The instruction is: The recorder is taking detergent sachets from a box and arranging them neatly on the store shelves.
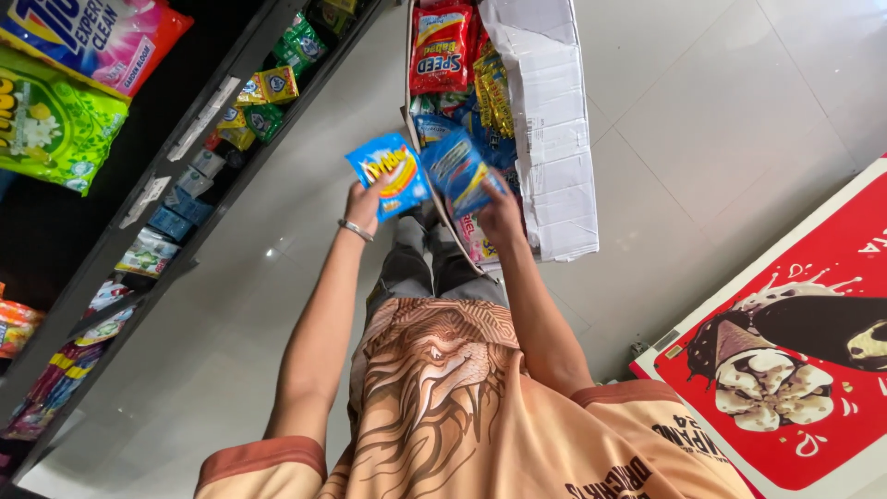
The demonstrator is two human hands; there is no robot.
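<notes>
Hands work above an open cardboard box (554, 139) of packets on the pale tiled floor (721, 120). The left hand (362, 205), a bracelet at its wrist, pinches the lower edge of a blue sachet (388, 172), which stands up above the fingers. Just beside it, the right hand (499, 211) is closed on a second blue packet (459, 170), also held from below, over the box's near end.

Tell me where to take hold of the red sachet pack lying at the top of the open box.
Grip the red pack by its lower short edge, coming from the side nearest the hands. It lies flat and lengthwise on top of the other packs in the box, so that edge seems free. Both hands are full: the left hand and right hand each hold a blue sachet.
</notes>
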